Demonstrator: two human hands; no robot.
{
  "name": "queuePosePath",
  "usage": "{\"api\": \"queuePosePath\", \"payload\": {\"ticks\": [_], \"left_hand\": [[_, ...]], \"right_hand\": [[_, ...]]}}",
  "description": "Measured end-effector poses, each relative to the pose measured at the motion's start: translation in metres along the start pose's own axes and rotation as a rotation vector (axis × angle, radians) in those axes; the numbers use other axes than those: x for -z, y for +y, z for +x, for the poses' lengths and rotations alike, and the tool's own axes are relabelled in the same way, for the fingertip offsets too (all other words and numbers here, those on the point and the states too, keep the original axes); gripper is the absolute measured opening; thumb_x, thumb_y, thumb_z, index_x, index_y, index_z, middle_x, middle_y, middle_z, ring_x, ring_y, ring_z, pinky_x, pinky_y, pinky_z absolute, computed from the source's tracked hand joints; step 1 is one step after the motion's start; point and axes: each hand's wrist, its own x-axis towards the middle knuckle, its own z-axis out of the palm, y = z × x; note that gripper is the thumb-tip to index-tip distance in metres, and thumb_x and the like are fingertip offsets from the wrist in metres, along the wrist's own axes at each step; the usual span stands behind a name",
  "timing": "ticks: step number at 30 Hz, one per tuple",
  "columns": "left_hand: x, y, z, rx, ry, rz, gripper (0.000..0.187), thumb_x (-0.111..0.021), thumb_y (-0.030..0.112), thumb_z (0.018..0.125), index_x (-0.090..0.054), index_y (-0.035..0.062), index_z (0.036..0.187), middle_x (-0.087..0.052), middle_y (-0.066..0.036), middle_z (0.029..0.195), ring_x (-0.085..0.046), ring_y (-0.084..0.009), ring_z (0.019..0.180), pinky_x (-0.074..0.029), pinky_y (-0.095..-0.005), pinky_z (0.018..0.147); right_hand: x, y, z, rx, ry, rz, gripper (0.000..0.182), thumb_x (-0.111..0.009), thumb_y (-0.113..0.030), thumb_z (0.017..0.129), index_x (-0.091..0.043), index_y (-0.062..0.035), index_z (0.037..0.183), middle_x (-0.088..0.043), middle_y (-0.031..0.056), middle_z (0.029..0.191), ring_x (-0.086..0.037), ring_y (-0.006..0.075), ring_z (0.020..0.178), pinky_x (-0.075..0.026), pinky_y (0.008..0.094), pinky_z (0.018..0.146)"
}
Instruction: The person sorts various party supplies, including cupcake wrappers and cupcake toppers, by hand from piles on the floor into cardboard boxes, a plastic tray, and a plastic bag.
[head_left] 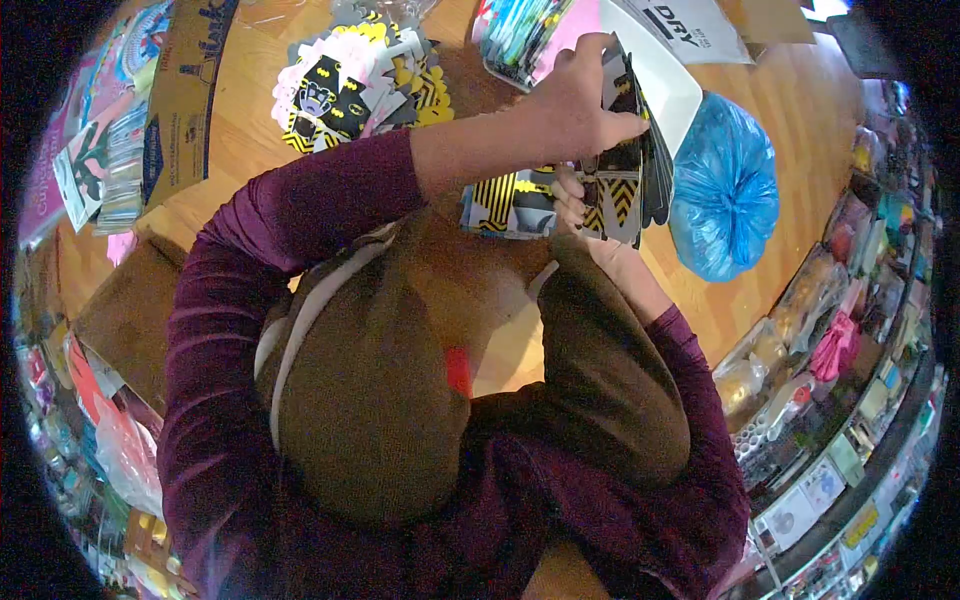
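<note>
A wooden floor (815, 145) is spreading out beyond both hands, and crowded goods (835, 340) are curving along the side to the right of them. Between the two hands a stack of printed cards (620, 195), black with grey and yellow, is standing on edge. The left hand (578, 108) is gripping its upper end, thumb on one side and fingers towards the far edge, probably to keep the loose sheets even. The right hand (606, 255) is closing around its lower end, its fingers curling over the near face, seemingly to bear the weight and stop the cards sliding. Just left of the right fingers, yellow-striped cards (495, 203) are lying; whether that hand is also holding them, I cannot tell.

A white tray (683, 105) is sitting just behind the stack, perhaps for easy reach. A knotted blue bag (725, 190) is resting to the right of both hands. Left of the left hand, beyond its forearm, a pile of cut-outs (345, 85) is lying loosely, apparently set aside from the knees.
</note>
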Motion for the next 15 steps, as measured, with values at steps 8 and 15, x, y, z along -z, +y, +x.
{"api": "queuePosePath", "payload": {"ticks": [8, 15], "left_hand": [[0.007, 0.006, 0.002, 0.106, -0.139, -0.225, 0.081, -0.071, 0.015, 0.063, -0.02, -0.0025, 0.124, -0.038, -0.026, 0.112, -0.043, -0.0312, 0.106, -0.049, -0.0353, 0.076], [-0.001, -0.001, 0.001, -0.056, -0.056, -0.218, 0.082, -0.071, 0.02, 0.058, -0.023, -0.0087, 0.119, -0.048, -0.026, 0.101, -0.052, -0.0304, 0.094, -0.044, -0.035, 0.078]], "right_hand": [[0.009, -0.001, 0.002, 0.044, -0.214, 0.063, 0.029, -0.04, -0.027, 0.084, -0.042, -0.0004, 0.095, -0.037, 0.008, 0.069, -0.037, 0.0156, 0.056, -0.034, 0.0235, 0.043], [0.005, -0.003, -0.001, -0.006, -0.164, 0.097, 0.028, -0.038, -0.029, 0.085, -0.043, -0.0034, 0.095, -0.038, 0.0082, 0.07, -0.036, 0.0158, 0.056, -0.034, 0.0235, 0.043]]}}
